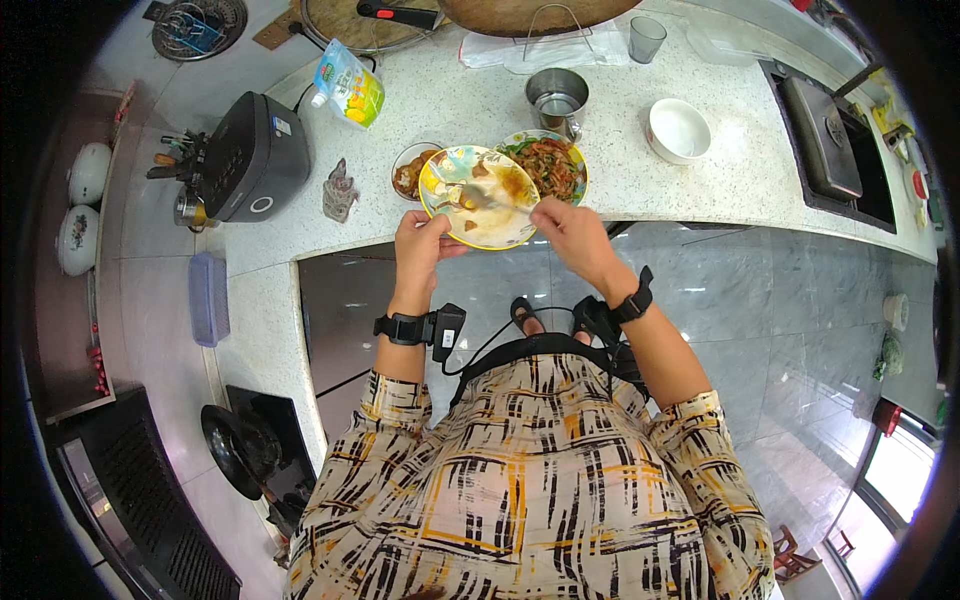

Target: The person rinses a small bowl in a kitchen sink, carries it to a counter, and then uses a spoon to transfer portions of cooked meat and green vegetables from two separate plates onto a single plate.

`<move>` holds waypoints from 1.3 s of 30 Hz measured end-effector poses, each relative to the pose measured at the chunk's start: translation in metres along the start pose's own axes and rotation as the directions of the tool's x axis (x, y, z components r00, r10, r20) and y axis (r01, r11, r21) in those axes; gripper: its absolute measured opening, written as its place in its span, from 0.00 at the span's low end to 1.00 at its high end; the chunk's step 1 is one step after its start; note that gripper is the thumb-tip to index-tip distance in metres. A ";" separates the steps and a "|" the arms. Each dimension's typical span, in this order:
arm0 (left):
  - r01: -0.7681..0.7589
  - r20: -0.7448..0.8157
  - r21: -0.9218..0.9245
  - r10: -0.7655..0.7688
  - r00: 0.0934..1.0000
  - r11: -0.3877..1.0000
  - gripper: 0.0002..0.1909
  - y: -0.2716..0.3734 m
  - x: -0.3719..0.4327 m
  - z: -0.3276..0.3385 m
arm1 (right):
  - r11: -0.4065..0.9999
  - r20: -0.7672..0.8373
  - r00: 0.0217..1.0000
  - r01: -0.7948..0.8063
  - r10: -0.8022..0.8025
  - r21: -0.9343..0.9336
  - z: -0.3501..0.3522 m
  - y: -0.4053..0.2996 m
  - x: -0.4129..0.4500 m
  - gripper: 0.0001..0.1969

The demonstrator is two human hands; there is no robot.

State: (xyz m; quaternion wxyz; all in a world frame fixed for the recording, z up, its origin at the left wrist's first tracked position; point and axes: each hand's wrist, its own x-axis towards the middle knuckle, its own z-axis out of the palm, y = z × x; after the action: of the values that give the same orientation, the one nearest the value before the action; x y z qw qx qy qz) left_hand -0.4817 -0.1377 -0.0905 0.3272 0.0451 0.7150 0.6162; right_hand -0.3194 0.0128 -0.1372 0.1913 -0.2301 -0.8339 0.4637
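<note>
My left hand (426,251) grips the left rim of a yellow-edged patterned plate (487,225), which bears brown sauce and a few bits of food. My right hand (574,236) holds a metal spoon (499,204) by its handle; its blurred bowl end is over the plate. Behind the plate, partly hidden, a small bowl of browned food (409,174) stands at left and a plate of shredded meat with green vegetables (551,169) at right. A steel cup (556,97) stands just beyond them.
A white bowl (679,131) and a sink (874,165) lie to the right. A drinking glass (646,40) stands at the back. On the left are a crumpled cloth (340,193), a spouted pouch (350,86) and a black rice cooker (259,161). The counter's front edge (360,244) runs below the plate.
</note>
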 end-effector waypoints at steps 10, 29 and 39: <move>-0.012 -0.007 0.069 0.013 1.000 0.998 0.09 0.010 -0.001 0.007 | 0.997 -0.042 0.998 -0.056 0.054 -0.052 0.000 0.029 -0.001 0.08; -0.024 0.042 0.134 0.019 0.999 0.991 0.11 0.015 -0.013 0.017 | 0.956 -0.110 0.986 -0.149 0.124 -0.253 -0.003 0.035 0.017 0.10; -0.033 0.009 0.088 0.033 0.999 0.996 0.12 0.014 -0.006 0.010 | 0.997 0.027 0.997 0.076 -0.076 0.008 -0.009 0.039 -0.005 0.07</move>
State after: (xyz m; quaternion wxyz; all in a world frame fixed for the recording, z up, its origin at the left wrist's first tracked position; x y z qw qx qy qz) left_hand -0.4758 -0.1286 -0.0757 0.3174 0.0736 0.7394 0.5892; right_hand -0.3019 0.0341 -0.1669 0.1981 -0.1913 -0.8428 0.4624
